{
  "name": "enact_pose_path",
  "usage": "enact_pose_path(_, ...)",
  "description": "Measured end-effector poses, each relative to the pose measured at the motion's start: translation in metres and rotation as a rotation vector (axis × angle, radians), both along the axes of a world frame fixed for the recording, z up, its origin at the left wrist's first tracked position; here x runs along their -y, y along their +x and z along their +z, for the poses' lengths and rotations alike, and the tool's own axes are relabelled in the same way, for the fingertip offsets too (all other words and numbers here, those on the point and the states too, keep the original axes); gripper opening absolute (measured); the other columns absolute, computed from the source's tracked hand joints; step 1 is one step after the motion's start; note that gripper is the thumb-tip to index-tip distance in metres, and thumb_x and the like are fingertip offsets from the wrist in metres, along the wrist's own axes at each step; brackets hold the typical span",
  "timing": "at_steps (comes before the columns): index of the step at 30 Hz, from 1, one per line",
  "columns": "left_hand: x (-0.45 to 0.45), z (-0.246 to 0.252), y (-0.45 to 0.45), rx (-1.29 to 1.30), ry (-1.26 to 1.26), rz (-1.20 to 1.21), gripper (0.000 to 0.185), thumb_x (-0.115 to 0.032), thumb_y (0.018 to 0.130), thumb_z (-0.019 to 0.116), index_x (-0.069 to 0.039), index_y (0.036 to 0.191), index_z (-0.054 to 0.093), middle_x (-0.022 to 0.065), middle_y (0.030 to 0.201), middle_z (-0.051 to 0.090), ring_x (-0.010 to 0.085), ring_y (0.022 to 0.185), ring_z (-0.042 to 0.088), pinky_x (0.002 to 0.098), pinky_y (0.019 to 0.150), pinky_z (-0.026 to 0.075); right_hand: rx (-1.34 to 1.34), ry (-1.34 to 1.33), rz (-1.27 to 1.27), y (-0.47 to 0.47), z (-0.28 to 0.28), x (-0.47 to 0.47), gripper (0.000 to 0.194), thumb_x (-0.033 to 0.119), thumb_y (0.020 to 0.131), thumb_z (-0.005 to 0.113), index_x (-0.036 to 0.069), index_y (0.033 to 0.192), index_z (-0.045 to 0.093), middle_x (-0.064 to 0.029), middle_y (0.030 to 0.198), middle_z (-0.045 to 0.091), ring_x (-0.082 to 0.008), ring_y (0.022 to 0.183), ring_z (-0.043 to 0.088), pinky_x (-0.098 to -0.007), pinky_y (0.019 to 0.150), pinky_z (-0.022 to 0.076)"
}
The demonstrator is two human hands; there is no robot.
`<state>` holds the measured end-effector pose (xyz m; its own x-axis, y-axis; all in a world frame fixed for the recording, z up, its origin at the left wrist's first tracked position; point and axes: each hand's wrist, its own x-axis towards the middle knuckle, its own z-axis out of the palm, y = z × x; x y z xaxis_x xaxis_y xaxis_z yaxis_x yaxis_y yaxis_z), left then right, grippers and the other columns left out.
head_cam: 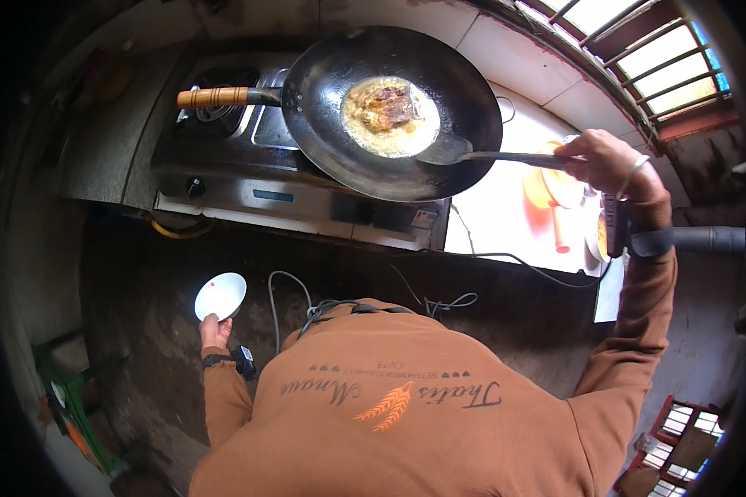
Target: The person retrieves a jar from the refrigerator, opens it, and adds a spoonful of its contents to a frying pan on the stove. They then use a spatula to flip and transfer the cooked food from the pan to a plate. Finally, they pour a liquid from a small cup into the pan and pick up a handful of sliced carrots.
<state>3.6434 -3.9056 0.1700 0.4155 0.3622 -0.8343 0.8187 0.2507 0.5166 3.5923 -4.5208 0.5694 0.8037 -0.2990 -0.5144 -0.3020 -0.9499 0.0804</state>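
Observation:
A large dark wok (pixel 329 149) sits over the right side of a gas stove, its wooden handle (pixel 214 97) pointing left. Pale, bubbling liquid (pixel 363 133) lies in the wok with a browned piece of food (pixel 388 109) in its middle. My right hand (pixel 603 161) grips the far end of a metal spatula (pixel 447 151); the blade rests in the wok at the lower right rim of the liquid. Low on the left, away from the stove, my left hand (pixel 216 331) holds a white bowl (pixel 221 297) by its edge. No food shows inside the bowl.
The stove (pixel 242 192) has another burner (pixel 214 112) at left and a knob in front. On the bright counter (pixel 485 217) to the right lie orange utensils (pixel 553 186) and a bowl (pixel 598 236) behind my wrist. Cables (pixel 534 267) hang along the counter front. A barred window is upper right.

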Motion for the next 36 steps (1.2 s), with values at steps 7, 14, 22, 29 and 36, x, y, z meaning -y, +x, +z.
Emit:
enact_pose_path(7, -0.007, -0.006, -0.008, -0.051, -0.017, -0.016, 0.041, -0.002, 0.078, 0.043, 0.007, 0.118, 0.037, 0.0201, 0.092, 0.053, 0.0235, 0.062, 0.056, 0.0266, 0.049, 0.052, 0.261, -0.112, 0.198, 0.01, -0.076, -0.016, 0.025, 0.011, 0.079, 0.058, 0.013, 0.104, 0.063, -0.0143, 0.08, 0.064, -0.0308, 0.074, 0.062, -0.0381, 0.066, 0.0501)
enact_pose_path(14, 0.0, -0.002, -0.006, -0.059, 0.013, -0.02, 0.043, -0.003, 0.078, 0.043, 0.008, 0.12, 0.035, 0.0199, 0.089, 0.055, 0.0221, 0.06, 0.056, 0.0257, 0.048, 0.051, 0.185, -0.378, 0.151, -0.005, -0.032, -0.005, 0.023, 0.007, 0.079, 0.054, 0.013, 0.098, 0.067, -0.0103, 0.081, 0.065, -0.0259, 0.075, 0.063, -0.0339, 0.068, 0.0515)
enact_pose_path(22, -0.001, -0.003, -0.013, -0.018, -0.02, -0.004, 0.039, -0.004, 0.079, 0.04, 0.008, 0.117, 0.037, 0.0205, 0.081, 0.055, 0.0216, 0.052, 0.055, 0.0259, 0.043, 0.049, 0.218, -0.395, 0.188, 0.032, -0.074, 0.002, 0.024, 0.016, 0.081, 0.055, 0.021, 0.103, 0.061, -0.0096, 0.072, 0.063, -0.0295, 0.069, 0.062, -0.0393, 0.063, 0.0505)
enact_pose_path(29, -0.018, -0.015, -0.023, -0.006, -0.001, 0.054, 0.038, -0.003, 0.077, 0.042, 0.005, 0.115, 0.039, 0.019, 0.085, 0.055, 0.0231, 0.055, 0.056, 0.0269, 0.046, 0.05, 0.343, -0.448, 0.248, 0.055, -0.043, 0.01, 0.025, 0.015, 0.079, 0.058, 0.016, 0.103, 0.064, -0.0097, 0.082, 0.065, -0.0265, 0.077, 0.063, -0.0358, 0.066, 0.0505)
enact_pose_path(36, -0.02, -0.02, -0.041, -0.038, -0.041, 0.106, 0.036, -0.003, 0.078, 0.042, 0.003, 0.114, 0.041, 0.0194, 0.088, 0.056, 0.0233, 0.057, 0.055, 0.0269, 0.047, 0.05, 0.36, 0.06, 0.175, 0.085, -0.104, 0.009, 0.028, 0.018, 0.083, 0.058, 0.017, 0.11, 0.062, -0.0082, 0.099, 0.065, -0.0268, 0.089, 0.061, -0.0339, 0.079, 0.0487)
